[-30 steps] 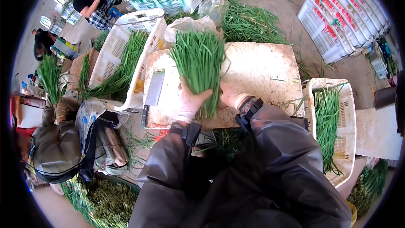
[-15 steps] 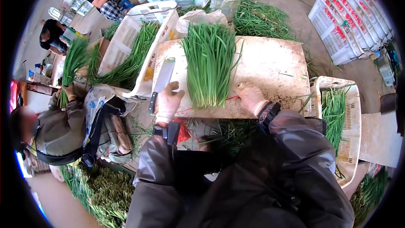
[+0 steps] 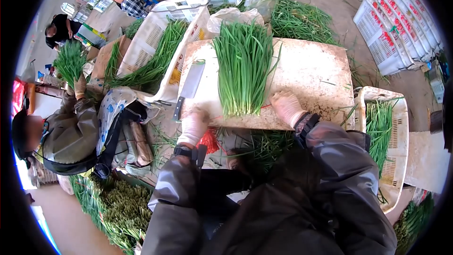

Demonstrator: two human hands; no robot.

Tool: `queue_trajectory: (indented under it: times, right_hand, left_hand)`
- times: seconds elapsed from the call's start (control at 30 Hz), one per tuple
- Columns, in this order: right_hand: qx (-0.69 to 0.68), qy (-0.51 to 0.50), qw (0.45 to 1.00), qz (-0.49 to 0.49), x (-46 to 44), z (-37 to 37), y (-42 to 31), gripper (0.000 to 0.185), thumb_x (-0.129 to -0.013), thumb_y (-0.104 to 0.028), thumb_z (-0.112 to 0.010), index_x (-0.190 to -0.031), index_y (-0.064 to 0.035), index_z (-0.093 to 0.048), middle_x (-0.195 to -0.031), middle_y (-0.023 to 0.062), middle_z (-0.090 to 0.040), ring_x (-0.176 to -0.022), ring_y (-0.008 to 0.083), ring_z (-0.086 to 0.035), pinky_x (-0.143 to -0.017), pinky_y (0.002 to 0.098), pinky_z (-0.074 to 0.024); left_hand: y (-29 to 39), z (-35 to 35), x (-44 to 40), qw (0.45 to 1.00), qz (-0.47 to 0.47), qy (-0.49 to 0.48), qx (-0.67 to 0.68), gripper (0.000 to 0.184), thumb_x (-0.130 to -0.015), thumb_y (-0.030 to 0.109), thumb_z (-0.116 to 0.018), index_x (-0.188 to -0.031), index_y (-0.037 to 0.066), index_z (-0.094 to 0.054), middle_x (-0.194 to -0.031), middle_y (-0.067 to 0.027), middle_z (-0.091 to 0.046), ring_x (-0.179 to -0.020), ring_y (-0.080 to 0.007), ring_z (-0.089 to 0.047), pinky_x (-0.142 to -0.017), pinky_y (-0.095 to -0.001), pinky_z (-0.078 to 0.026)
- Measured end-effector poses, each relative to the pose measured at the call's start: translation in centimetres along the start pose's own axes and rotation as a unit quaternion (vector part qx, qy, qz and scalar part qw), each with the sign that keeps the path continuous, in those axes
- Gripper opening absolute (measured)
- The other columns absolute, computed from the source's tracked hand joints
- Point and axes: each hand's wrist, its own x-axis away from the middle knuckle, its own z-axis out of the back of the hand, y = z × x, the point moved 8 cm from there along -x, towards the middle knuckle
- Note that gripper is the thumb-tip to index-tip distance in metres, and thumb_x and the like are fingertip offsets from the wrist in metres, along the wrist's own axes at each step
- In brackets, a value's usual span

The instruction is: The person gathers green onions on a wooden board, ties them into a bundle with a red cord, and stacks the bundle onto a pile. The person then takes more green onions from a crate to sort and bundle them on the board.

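A bundle of green garlic chives [image 3: 243, 68] lies on the worn white board [image 3: 311, 73], its cut ends toward me. Beside its lower right, my gloved right hand [image 3: 286, 107] is closed, with a short piece of red string [image 3: 267, 106] running from its fingers toward the bundle. My gloved left hand [image 3: 194, 125] is closed at the board's front edge, left of the stems. Red string shows next to it too, but its fingertips are blurred. A cleaver [image 3: 191, 85] with a black handle rests just beyond my left hand. Red strands [image 3: 210, 140] hang below the board's edge.
White crates of chives stand at the left [image 3: 172, 78] and right [image 3: 396, 146] of the board. Loose greens [image 3: 302, 19] are heaped behind it. Stacked crates [image 3: 391, 23] stand at the far right. A co-worker [image 3: 71, 132] at the left holds chives; other people are farther back.
My left hand has moved down toward the board's front edge, away from the cleaver. My right hand stays beside the bundle. The co-worker's chives have tilted and lowered. The view has shifted slightly.
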Motion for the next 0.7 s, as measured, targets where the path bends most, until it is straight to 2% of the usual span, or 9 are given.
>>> queue_trajectory:
  times: [0.1,0.2,0.3,0.53,0.7]
  right_hand:
    - [0.025,-0.027,0.999,0.003,0.0,0.7,-0.2,0.019,-0.086,-0.011,-0.064,-0.103,-0.0058,-0.073,-0.102,0.0106,-0.074,-0.096,0.0252,-0.073,-0.08,0.0422,-0.0598]
    - [0.008,-0.051,0.999,-0.007,0.1,1.3,0.0,0.022,-0.088,-0.012,-0.063,-0.106,-0.0051,-0.072,-0.103,0.0111,-0.074,-0.097,0.025,-0.073,-0.08,0.0412,-0.0599]
    - [-0.025,-0.082,0.996,-0.027,-0.2,1.0,0.5,0.022,-0.088,-0.014,-0.064,-0.107,-0.0053,-0.071,-0.104,0.0116,-0.074,-0.097,0.0259,-0.073,-0.081,0.0408,-0.0599]
    - [-0.024,-0.058,0.993,-0.104,-1.1,0.2,4.0,0.02,-0.089,-0.014,-0.063,-0.104,-0.0059,-0.072,-0.1,0.0127,-0.074,-0.097,0.028,-0.074,-0.081,0.042,-0.0607]
    - [-0.072,-0.028,0.991,-0.112,-0.8,-0.5,6.6,0.019,-0.089,-0.012,-0.063,-0.104,-0.0054,-0.072,-0.101,0.0149,-0.074,-0.097,0.0295,-0.075,-0.083,0.0421,-0.061]
  left_hand:
    - [1.0,-0.3,-0.3,0.992,-0.037,-0.02,-0.121,0.016,-0.086,0.019,-0.076,-0.093,0.004,-0.076,-0.099,-0.0175,-0.071,-0.094,-0.038,-0.069,-0.084,-0.0485,-0.055]
    - [1.7,-0.1,-0.5,0.987,-0.03,-0.024,-0.158,0.016,-0.089,0.021,-0.07,-0.087,0.006,-0.074,-0.096,-0.0175,-0.07,-0.093,-0.0393,-0.068,-0.084,-0.0517,-0.054]
    - [1.8,-0.1,-1.5,0.987,-0.018,0.006,-0.159,0.013,-0.088,0.02,-0.07,-0.089,0.007,-0.073,-0.098,-0.0164,-0.068,-0.095,-0.0381,-0.068,-0.083,-0.0518,-0.054]
    - [4.4,-1.1,-5.9,0.985,-0.013,0.043,-0.168,0.011,-0.083,0.018,-0.071,-0.09,0.009,-0.072,-0.105,-0.012,-0.066,-0.101,-0.0322,-0.066,-0.086,-0.0473,-0.052]
    - [6.1,-1.8,-8.0,0.977,-0.04,0.066,-0.2,0.022,-0.078,0.012,-0.07,-0.1,0.008,-0.071,-0.115,-0.0119,-0.062,-0.111,-0.0325,-0.06,-0.093,-0.0494,-0.047]
